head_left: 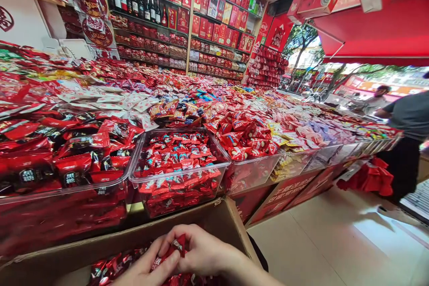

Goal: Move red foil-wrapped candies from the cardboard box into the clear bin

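Note:
Both my hands are together over an open cardboard box (231, 219) at the bottom of the head view. Fingers of my left hand (150, 263) and my right hand (197, 250) close round red wrapped candies (179, 245), whose shiny ends poke out between them. More red candies (114, 266) lie in the box below and beside my hands. Just beyond the box stands a clear plastic bin (181, 173) filled with small red-wrapped candies. To its left, a larger clear bin (67, 192) holds red and black packets (73, 172).
Bins of wrapped sweets (248, 136) run along the counter to the right. Shelves (191, 22) with bottles and red boxes line the back wall. A person in dark clothes (409, 120) stands at far right, beside the tiled floor (308, 241).

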`<state>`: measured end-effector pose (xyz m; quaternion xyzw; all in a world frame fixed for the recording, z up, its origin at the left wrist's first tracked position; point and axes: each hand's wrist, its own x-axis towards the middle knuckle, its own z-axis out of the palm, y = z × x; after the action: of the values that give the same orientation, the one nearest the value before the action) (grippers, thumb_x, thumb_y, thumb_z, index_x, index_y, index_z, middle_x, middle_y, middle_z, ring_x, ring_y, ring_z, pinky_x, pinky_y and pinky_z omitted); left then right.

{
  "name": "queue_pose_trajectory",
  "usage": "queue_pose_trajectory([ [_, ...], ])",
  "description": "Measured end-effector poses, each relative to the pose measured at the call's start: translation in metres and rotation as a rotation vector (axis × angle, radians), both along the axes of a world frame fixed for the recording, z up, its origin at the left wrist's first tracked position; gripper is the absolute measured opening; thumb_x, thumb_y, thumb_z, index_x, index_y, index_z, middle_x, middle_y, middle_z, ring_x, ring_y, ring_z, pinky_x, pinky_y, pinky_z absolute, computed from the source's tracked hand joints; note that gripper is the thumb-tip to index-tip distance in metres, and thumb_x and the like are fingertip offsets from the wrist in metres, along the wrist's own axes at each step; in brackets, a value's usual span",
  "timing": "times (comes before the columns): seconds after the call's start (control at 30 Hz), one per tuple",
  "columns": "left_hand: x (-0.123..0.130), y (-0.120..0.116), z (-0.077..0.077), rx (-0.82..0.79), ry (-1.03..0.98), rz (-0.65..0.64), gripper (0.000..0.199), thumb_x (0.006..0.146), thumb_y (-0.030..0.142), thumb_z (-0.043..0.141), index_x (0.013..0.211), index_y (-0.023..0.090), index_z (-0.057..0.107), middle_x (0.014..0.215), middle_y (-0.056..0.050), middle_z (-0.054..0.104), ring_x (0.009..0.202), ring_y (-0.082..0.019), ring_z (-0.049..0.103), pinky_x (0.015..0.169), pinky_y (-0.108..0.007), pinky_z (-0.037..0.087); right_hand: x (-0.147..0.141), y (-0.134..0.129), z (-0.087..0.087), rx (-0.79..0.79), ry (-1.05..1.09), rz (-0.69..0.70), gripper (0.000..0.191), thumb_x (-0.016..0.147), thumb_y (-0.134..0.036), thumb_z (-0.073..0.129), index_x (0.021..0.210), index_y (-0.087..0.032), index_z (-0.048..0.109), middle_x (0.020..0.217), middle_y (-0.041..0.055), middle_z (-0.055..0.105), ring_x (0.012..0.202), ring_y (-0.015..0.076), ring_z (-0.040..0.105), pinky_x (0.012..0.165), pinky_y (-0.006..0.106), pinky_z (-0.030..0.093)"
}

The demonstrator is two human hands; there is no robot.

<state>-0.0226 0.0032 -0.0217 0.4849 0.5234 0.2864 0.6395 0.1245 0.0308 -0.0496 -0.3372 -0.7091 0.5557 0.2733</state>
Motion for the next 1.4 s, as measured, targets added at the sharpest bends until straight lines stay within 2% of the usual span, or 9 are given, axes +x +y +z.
queue_pose_trajectory([
  [0.07,0.017,-0.005,0.003,-0.306,-0.312,0.189,0.058,0.066,0.057,0.044,0.117,0.029,0.038,0.116,-0.005,0.056,0.097,-0.024,0.056,0.069,-0.035,0.048,-0.006,-0.009,0.007,0.085,-0.006,-0.116,0.027,0.069,-0.033,0.055,0.089,-0.016,0.055,0.078,0.0000,0.057,0.066,0.0097,0.049,0.063,0.020,0.040],
  [0.13,0.027,-0.008,0.009,-0.462,-0.451,0.310,0.054,0.071,0.050,0.045,0.120,0.035,0.028,0.114,-0.003,0.057,0.080,-0.021,0.063,0.050,-0.029,0.048,-0.010,-0.016,0.012,0.195,-0.061,-0.190,0.030,0.071,-0.030,0.053,0.097,-0.017,0.051,0.082,0.0019,0.058,0.068,0.0114,0.050,0.062,0.020,0.040],
  [0.3,0.026,-0.008,0.022,-0.463,-0.549,0.452,0.037,0.072,0.031,0.054,0.108,0.035,0.044,0.088,0.005,0.065,0.053,-0.009,0.060,0.048,-0.022,0.046,-0.012,-0.020,0.017,0.411,-0.144,-0.259,0.028,0.074,-0.027,0.050,0.100,-0.018,0.051,0.091,0.0066,0.057,0.083,0.0176,0.047,0.076,0.030,0.037],
  [0.43,0.021,-0.005,0.019,-0.380,-0.415,0.518,0.027,0.066,0.026,0.062,0.092,0.027,0.057,0.079,0.004,0.063,0.048,-0.004,0.053,0.043,-0.015,0.043,-0.012,-0.019,0.011,0.030,0.204,-0.325,0.030,0.077,-0.034,0.046,0.102,-0.018,0.053,0.097,0.0063,0.056,0.089,0.0164,0.048,0.080,0.030,0.037],
  [0.6,0.019,-0.002,0.009,-0.190,-0.269,0.349,0.052,0.060,0.035,0.065,0.109,0.025,0.049,0.042,0.009,0.051,0.035,-0.005,0.038,0.031,-0.013,0.030,-0.012,-0.019,0.007,-0.506,0.660,-0.425,0.031,0.071,-0.034,0.056,0.094,-0.014,0.057,0.073,0.0017,0.056,0.059,0.0083,0.049,0.057,0.022,0.040],
  [0.83,0.021,-0.001,0.019,-0.034,0.030,0.337,0.023,0.056,0.037,0.066,0.065,0.018,0.056,0.039,0.009,0.047,0.033,-0.004,0.035,0.029,-0.013,0.028,-0.006,-0.016,0.001,-0.559,0.747,-0.500,0.017,0.065,-0.027,0.063,0.070,-0.014,0.054,0.059,-0.0021,0.055,0.048,0.0066,0.047,0.044,0.018,0.035],
  [1.03,0.021,0.000,0.015,-0.008,0.024,0.336,0.024,0.057,0.041,0.062,0.064,0.019,0.055,0.039,0.010,0.040,0.033,-0.005,0.033,0.028,-0.013,0.027,-0.001,-0.014,-0.001,-0.681,0.832,-0.473,0.015,0.063,-0.026,0.064,0.063,-0.014,0.054,0.064,-0.0005,0.058,0.054,0.0082,0.050,0.046,0.019,0.035],
  [1.23,0.012,0.007,0.006,0.113,0.152,0.267,0.030,0.060,0.048,0.056,0.064,0.019,0.052,0.034,0.014,0.025,0.026,-0.004,0.024,0.027,-0.014,0.020,0.007,-0.010,-0.003,-0.346,0.512,-0.519,0.023,0.058,-0.021,0.069,0.074,-0.014,0.054,0.058,-0.0043,0.053,0.052,0.0050,0.046,0.052,0.017,0.035],
  [1.4,0.003,0.010,0.011,0.174,0.050,0.283,0.023,0.058,0.041,0.062,0.060,0.018,0.056,0.046,0.006,0.050,0.038,-0.007,0.041,0.038,-0.018,0.033,0.021,-0.011,0.002,-0.156,0.434,-0.376,0.023,0.062,-0.024,0.067,0.078,-0.017,0.052,0.075,0.0008,0.057,0.063,0.0076,0.051,0.058,0.020,0.040],
])
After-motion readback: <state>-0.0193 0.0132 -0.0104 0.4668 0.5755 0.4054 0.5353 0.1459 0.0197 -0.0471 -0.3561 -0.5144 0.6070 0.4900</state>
